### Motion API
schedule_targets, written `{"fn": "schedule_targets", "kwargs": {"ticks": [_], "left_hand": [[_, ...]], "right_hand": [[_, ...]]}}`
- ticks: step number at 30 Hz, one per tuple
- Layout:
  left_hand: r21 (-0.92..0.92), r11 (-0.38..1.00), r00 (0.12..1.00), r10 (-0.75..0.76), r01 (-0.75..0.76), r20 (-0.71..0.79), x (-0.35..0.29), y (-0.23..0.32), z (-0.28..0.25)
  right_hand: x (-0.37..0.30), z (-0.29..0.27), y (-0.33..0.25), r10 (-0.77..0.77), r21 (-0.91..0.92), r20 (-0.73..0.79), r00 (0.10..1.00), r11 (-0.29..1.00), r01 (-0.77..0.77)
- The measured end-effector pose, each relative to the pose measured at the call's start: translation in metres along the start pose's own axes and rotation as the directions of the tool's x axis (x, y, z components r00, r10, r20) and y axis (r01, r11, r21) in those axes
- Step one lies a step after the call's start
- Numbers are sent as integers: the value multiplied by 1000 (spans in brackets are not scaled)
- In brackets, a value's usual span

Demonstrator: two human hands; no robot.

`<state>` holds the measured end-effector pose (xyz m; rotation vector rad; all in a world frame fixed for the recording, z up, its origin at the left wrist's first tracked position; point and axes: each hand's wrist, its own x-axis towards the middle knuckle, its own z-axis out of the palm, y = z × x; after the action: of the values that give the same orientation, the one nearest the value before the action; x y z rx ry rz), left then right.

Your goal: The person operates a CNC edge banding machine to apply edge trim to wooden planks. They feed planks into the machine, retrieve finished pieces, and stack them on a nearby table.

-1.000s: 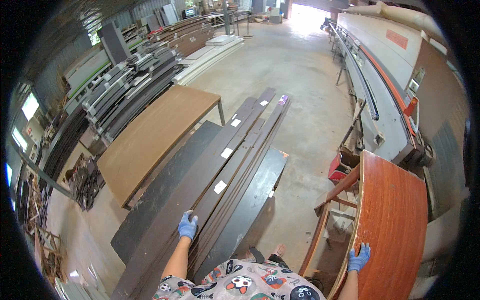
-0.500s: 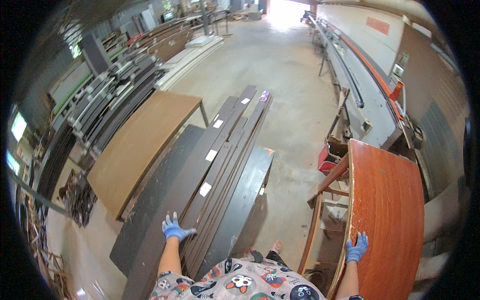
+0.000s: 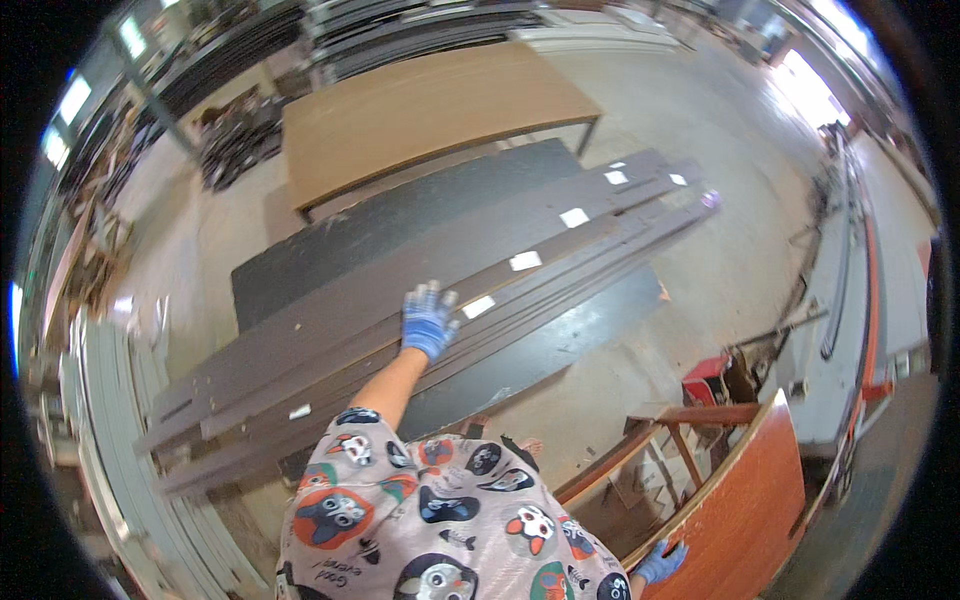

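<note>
My left hand (image 3: 428, 322), in a blue glove with pale grey fingertips, lies on a stack of long dark brown boards (image 3: 350, 312). Its fingers are stretched out and the palm faces down. Several white labels are stuck along the boards, which rest on a black tabletop (image 3: 545, 352). My right hand (image 3: 660, 562), gloved in blue too, touches the near edge of a reddish-brown wooden table (image 3: 745, 510) at the lower right. Its fingers look extended over the table's edge and seem to hold nothing.
Beyond the boards stands a tan table (image 3: 440, 110). Stacked dark panels (image 3: 420, 40) and white panels (image 3: 600, 35) lie farther back. At the right is a long grey machine (image 3: 820, 340) with an orange rail; a red box (image 3: 708, 380) sits near it. Long pale strips (image 3: 120, 430) lie at the left.
My view has swung to the left, so the boards now lie more across it. My left hand is still spread on the boards. My right hand stays by the reddish table, now low in view.
</note>
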<state>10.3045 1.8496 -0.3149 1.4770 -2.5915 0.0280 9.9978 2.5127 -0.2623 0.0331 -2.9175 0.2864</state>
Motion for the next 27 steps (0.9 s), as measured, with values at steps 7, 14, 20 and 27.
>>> {"fn": "schedule_targets", "kwargs": {"ticks": [7, 14, 20, 27], "left_hand": [[-222, 972, 997, -75, 72, -4, -9, 19, -16], [-225, 970, 995, -100, 96, -7, -10, 13, -17], [-237, 971, 996, 6, -27, -87, 3, 29, -33], [-182, 928, 942, 301, -325, -150, -61, 55, -3]], "right_hand": [[-21, -17, -25, -321, -172, -369, 872, 946, 275], [-21, -19, -33, -219, -33, -302, 928, 975, 220], [-28, -4, -5, 73, 8, -39, 997, 997, -73], [1, 2, -26, 178, 192, -171, 969, 971, -144]]}}
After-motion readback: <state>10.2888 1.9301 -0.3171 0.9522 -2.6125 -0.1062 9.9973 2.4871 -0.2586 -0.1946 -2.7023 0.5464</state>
